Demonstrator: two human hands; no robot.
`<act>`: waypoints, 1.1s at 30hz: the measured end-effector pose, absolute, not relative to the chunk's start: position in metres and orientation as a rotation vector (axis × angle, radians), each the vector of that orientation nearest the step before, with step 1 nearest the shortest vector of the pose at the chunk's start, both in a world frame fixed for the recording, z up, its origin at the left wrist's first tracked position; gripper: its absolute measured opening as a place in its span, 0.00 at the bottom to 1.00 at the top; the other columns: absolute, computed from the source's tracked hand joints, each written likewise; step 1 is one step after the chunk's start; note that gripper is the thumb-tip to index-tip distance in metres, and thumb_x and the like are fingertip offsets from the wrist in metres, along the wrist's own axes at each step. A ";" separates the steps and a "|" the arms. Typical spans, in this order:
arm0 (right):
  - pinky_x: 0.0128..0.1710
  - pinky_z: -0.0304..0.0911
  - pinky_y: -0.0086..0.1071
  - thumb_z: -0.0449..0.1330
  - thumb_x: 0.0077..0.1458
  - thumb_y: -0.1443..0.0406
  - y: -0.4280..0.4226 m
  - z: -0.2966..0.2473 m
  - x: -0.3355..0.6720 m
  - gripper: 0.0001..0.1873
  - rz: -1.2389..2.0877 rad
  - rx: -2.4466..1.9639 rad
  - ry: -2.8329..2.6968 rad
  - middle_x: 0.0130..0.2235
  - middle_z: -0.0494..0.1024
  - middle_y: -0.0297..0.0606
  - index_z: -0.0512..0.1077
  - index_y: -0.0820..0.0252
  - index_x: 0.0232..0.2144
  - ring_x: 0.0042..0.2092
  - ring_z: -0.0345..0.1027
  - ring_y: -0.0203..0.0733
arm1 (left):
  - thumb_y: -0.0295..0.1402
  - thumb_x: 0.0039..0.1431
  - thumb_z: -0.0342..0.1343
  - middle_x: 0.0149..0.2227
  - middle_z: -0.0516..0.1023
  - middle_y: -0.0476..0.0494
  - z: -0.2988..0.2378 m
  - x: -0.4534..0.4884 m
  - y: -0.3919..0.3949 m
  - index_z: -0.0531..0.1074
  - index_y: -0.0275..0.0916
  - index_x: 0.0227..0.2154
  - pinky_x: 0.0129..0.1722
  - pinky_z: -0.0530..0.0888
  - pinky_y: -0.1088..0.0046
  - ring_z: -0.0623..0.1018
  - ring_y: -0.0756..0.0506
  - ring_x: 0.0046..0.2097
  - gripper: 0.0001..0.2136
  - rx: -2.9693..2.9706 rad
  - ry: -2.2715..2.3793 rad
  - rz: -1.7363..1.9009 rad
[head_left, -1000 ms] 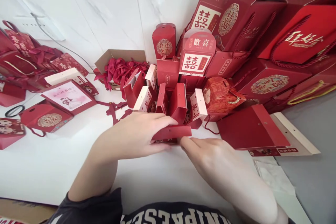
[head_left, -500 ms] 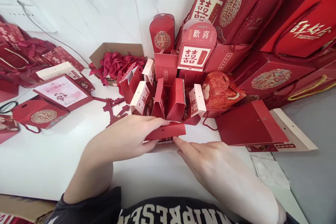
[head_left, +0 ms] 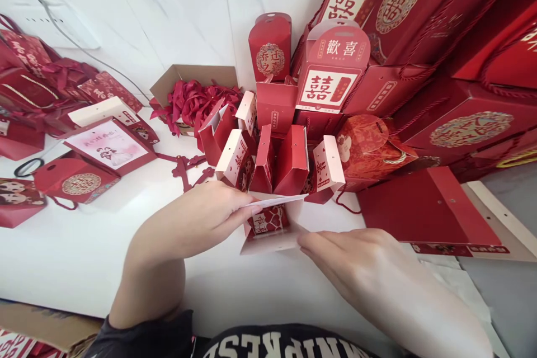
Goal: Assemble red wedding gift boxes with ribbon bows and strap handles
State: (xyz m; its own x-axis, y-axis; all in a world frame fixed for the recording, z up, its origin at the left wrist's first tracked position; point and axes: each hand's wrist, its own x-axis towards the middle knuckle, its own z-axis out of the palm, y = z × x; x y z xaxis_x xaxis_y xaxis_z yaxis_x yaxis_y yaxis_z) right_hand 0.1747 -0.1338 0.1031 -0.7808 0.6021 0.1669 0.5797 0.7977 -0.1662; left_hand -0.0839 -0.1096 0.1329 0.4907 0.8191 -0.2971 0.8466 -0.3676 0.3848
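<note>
Between my hands, at the near side of the upright boxes, stands a small paper gift box (head_left: 271,244) with its top spread apart. A red packet printed with hearts (head_left: 271,219) shows inside it. My left hand (head_left: 205,215) pinches the far flap between thumb and fingers. At the right end of the near flap, my right hand (head_left: 348,254) grips the pale edge with closed fingers. Just beyond are several small red gift boxes (head_left: 291,159), and a box with a white top flap (head_left: 329,163) stands at their right.
A cardboard box of crimson ribbons (head_left: 197,102) sits against the wall. Large red gift bags (head_left: 419,17) are stacked at the right, with a flat red bag (head_left: 428,210) below. Scissors (head_left: 29,166) and a box with a round emblem (head_left: 75,183) lie left.
The small box's top was nearly closed by a red folded flap; now its flaps are spread and the packet inside shows. My right hand has moved slightly right. The view has shifted.
</note>
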 end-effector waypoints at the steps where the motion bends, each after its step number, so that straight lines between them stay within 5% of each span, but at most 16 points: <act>1: 0.21 0.50 0.33 0.49 0.46 0.82 -0.134 0.103 0.175 0.16 0.219 -0.913 -2.793 0.23 0.70 0.28 0.65 0.57 0.27 0.20 0.64 0.36 | 0.43 0.72 0.37 0.30 0.78 0.49 0.133 -0.085 -0.109 0.77 0.41 0.32 0.33 0.67 0.74 0.76 0.49 0.32 0.24 2.237 1.369 -0.077; 14: 0.23 0.52 0.33 0.46 0.54 0.82 -0.131 0.097 0.176 0.18 0.154 -0.935 -2.703 0.28 0.70 0.30 0.68 0.58 0.35 0.22 0.63 0.37 | 0.40 0.72 0.38 0.28 0.77 0.48 0.125 -0.084 -0.091 0.75 0.38 0.30 0.35 0.69 0.73 0.75 0.48 0.31 0.23 2.250 1.265 -0.005; 22: 0.21 0.49 0.34 0.46 0.52 0.82 -0.132 0.096 0.174 0.18 -0.010 -0.970 -2.649 0.27 0.69 0.31 0.68 0.59 0.36 0.22 0.61 0.38 | 0.42 0.71 0.39 0.23 0.69 0.50 0.124 -0.085 -0.080 0.67 0.36 0.23 0.26 0.62 0.75 0.69 0.52 0.25 0.23 2.194 1.251 -0.019; 33: 0.21 0.48 0.34 0.47 0.49 0.82 -0.137 0.102 0.181 0.17 -0.029 -0.983 -2.682 0.25 0.68 0.31 0.64 0.57 0.26 0.21 0.59 0.37 | 0.40 0.70 0.41 0.23 0.71 0.51 0.127 -0.077 -0.088 0.74 0.39 0.27 0.28 0.66 0.76 0.70 0.51 0.25 0.21 2.193 1.142 0.007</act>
